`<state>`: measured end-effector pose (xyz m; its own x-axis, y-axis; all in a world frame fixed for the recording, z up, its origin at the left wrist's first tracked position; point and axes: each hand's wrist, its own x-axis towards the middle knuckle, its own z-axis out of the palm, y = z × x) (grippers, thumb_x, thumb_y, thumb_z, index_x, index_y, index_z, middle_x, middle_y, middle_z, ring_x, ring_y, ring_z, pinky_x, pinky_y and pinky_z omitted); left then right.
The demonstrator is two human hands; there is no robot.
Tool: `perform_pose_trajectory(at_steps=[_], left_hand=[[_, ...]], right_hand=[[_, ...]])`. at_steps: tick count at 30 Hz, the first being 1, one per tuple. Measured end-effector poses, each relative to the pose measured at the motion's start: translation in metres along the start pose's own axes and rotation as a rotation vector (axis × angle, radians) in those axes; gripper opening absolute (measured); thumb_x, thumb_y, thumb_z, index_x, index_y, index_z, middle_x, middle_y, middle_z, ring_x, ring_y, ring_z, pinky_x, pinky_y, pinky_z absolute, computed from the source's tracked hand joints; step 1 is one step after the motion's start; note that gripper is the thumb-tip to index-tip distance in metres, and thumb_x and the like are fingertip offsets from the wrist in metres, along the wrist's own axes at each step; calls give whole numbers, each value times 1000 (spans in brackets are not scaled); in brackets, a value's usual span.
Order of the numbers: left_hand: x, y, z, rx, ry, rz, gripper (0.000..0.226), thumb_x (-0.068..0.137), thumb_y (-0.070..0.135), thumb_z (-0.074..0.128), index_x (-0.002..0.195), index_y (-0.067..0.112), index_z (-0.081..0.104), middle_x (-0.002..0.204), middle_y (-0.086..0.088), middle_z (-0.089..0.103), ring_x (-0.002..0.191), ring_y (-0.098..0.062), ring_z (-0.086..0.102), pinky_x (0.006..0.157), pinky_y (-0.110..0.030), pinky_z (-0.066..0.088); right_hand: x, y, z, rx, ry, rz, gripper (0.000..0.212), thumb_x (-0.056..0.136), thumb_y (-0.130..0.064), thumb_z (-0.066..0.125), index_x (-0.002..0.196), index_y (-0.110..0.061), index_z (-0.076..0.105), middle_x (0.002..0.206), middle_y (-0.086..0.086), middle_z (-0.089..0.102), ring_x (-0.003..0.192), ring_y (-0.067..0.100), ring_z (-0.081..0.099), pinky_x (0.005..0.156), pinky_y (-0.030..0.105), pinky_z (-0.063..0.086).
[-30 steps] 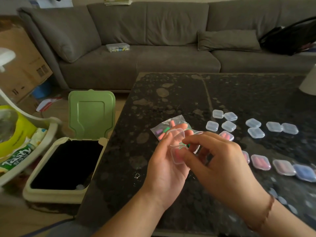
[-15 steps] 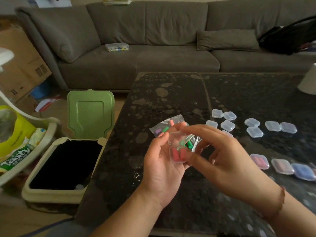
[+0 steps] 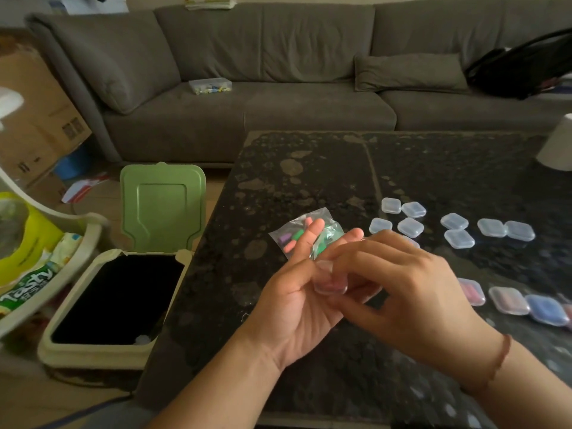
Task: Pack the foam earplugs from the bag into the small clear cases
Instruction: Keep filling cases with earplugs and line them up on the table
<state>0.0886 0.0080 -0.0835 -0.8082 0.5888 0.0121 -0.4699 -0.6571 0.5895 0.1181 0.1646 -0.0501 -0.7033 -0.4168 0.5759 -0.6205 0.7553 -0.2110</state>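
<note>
A small clear case (image 3: 329, 281) with pink earplugs inside sits between both hands above the dark table (image 3: 309, 187). My left hand (image 3: 297, 301) cups it from below and my right hand (image 3: 399, 292) presses on it from the right; the lid looks folded down. Behind my left fingers lies the clear bag (image 3: 305, 233) of pink, green and purple earplugs. Several empty clear cases (image 3: 410, 226) lie on the table beyond my right hand. Filled cases (image 3: 507, 300), pink and blue, lie in a row at the right.
An open bin with a green lid (image 3: 162, 205) stands on the floor left of the table. A basket of packets (image 3: 40, 258) is at the far left. A grey sofa (image 3: 278, 88) runs behind the table. A white object (image 3: 557, 147) sits at the table's far right.
The case was open with its lid up between my fingers; now the lid is down and my right hand covers it. Both hands shifted slightly right and lower.
</note>
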Motion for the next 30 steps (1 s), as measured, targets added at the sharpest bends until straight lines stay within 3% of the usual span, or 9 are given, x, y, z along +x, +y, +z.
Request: perform_pose_trajectory(at_steps=[5,9,12,15,17,20,23,28,30], left_hand=[[-4,2,3,23,-15,0,88,87,-4,48,155,42,16,144,-18,53,123,-35,61,86,-46,58],[-5,1,6,95,-2,22,99,80,-4,63,150,47,18,144,-12,48,120,-31,64,86,-45,59],[-5,-1,8,61,-1,3,96,78,0,69,149,47,26,141,-13,55,116,-32,65,85,-46,58],[-5,-1,8,84,-32,-24,89,73,17,80,144,47,35,142,-10,58,121,-44,60,106,-53,45],[-4,0,6,111,-21,-44,80,74,23,77,141,47,41,142,-6,58,122,-47,58,110,-53,42],[-3,1,4,179,-93,-84,73,79,30,76,142,40,41,145,-11,55,124,-49,55,110,-50,42],[-2,0,4,210,-111,-115,74,80,36,76,144,28,40,145,-19,53,122,-47,57,107,-49,45],[-1,0,0,195,-88,-102,73,78,38,78,140,17,46,140,-25,54,112,-43,64,103,-51,47],[-1,1,-1,181,-86,-91,67,78,38,77,136,16,51,139,-25,55,104,-40,67,102,-52,48]], right_hand=[[0,-3,3,-106,91,-89,17,89,-38,63,86,-23,71,96,-12,71,88,17,64,61,34,51],[-2,-2,5,-152,108,-126,22,91,-37,56,83,-20,69,93,-7,72,85,21,65,59,35,50],[-6,5,0,-106,118,-96,17,88,-36,63,83,-21,69,88,-10,70,83,18,62,58,35,50],[-11,34,-20,-44,133,117,21,83,-42,69,92,-23,70,88,-9,67,84,14,61,61,37,54],[-15,57,-37,8,168,369,25,80,-47,70,95,-28,68,90,-7,64,84,14,61,64,37,53],[-23,90,-47,-122,-7,680,25,78,-53,67,94,-35,63,92,-4,61,83,17,58,61,28,41],[-25,107,-45,-244,-187,824,23,82,-57,65,93,-38,59,92,-4,60,82,17,54,55,22,32],[-20,112,-43,-345,-392,746,16,85,-57,61,92,-43,60,73,-21,42,83,9,48,54,22,33],[-20,114,-42,-338,-444,715,15,86,-57,59,93,-44,60,73,-21,45,83,8,48,55,22,37]])
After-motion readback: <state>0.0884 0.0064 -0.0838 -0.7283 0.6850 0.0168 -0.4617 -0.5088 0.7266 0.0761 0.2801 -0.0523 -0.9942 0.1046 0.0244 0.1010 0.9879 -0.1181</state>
